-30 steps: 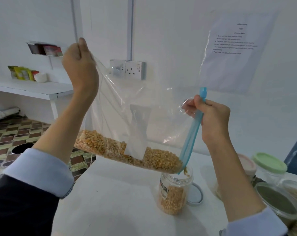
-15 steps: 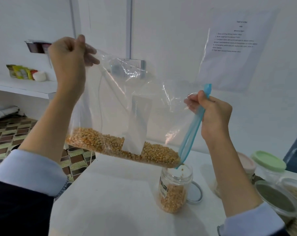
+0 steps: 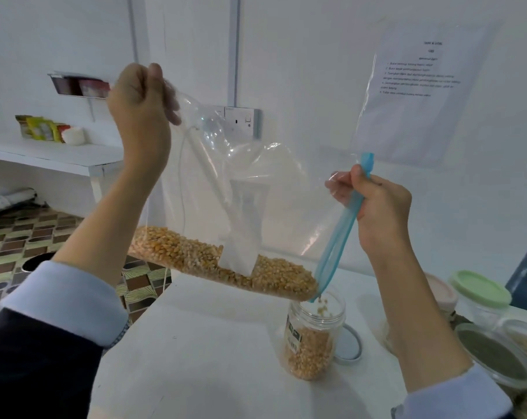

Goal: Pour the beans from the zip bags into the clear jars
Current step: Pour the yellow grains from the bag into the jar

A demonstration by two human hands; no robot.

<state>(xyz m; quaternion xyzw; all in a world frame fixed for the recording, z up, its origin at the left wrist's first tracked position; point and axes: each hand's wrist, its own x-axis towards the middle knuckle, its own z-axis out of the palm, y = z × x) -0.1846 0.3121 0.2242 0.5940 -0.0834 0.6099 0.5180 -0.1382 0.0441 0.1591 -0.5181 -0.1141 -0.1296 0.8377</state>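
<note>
Against the frame half a second earlier, the zip bag point(image 3: 250, 182) hangs much the same, but its low corner now sits over the mouth of the open clear jar point(image 3: 313, 337), and a few yellow beans point(image 3: 226, 264) are caught mid-fall just inside the rim (before, none were dropping). The left hand point(image 3: 141, 110) is a little further toward the jar than it was, fingers curled tight around the bag's bunched upper corner, high above and to the left of the jar. The right hand point(image 3: 380, 213), above and just right of the jar, pinches the blue zip strip point(image 3: 341, 234) between thumb and curled fingers, as it did earlier; the strip runs down from it to the jar's mouth. The rest of the beans lie in a band along the bag's lower edge, sloping down toward the jar, which stands on the white table point(image 3: 202, 358) and is roughly half filled.

The jar carries a small label with a barcode, its print too small to read. A white patch on the bag shows no legible writing. On the wall above and right of the jar hangs a printed sheet point(image 3: 422, 86); its lines are too blurred to make out
</note>
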